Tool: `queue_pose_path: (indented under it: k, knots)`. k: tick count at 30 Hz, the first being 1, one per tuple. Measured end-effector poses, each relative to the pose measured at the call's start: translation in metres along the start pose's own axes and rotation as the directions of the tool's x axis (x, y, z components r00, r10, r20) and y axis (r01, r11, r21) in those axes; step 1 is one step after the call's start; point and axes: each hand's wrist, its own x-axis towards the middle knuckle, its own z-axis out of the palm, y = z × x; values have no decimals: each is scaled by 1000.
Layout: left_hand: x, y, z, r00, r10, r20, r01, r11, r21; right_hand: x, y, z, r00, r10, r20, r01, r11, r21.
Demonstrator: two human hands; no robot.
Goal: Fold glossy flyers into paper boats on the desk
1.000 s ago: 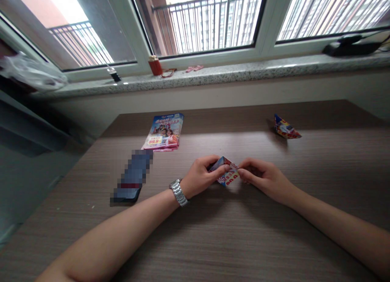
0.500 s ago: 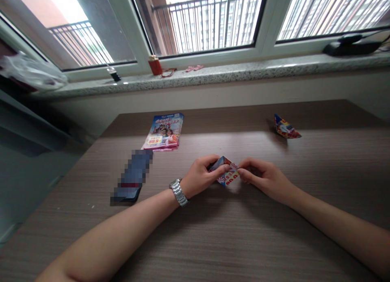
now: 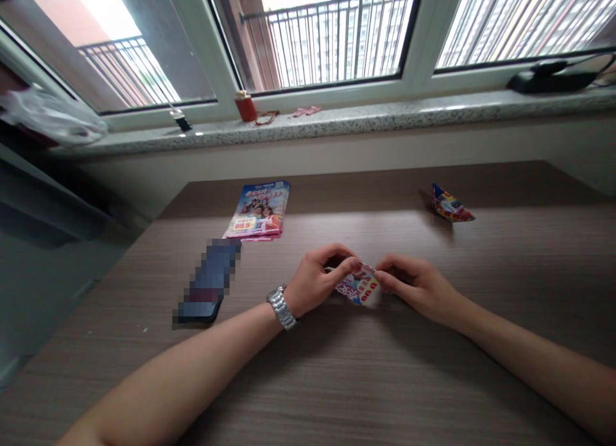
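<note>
Between my hands, just above or on the wooden table, is a small folded flyer with blue, red and white print. My left hand, with a metal watch on its wrist, grips its left and upper edge, thumb on top and the other fingers mostly hidden behind. The thumb and index finger of my right hand pinch its right corner. A finished-looking folded paper shape, pointed at both ends, stands at the back right of the table.
A stack of printed flyers lies at the back left, with a dark phone, its screen blurred out, nearer me. On the stone windowsill are a red lighter-like item, a black device with cables and a plastic bag.
The folded flyer has tilted, so more of its printed lower face shows and its top fold lies flatter. My left thumb has drawn up to the top edge; both hands stay close together.
</note>
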Motion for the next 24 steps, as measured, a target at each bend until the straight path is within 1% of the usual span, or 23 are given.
queue_pose_path:
  k: [8,15,24]
  knots:
    - [-1,0,0,999,-34,27,34,999,-5,1,-1,0,999,29,-17,-29,1000,13]
    - [-1,-1,0,1000,-23,16,24,999,-22,1,1,-1,999,36,-27,-36,999,5]
    - [-1,1,-1,1000,-17,23,18,1000,-5,2,1,-1,999,36,-33,-36,999,-5]
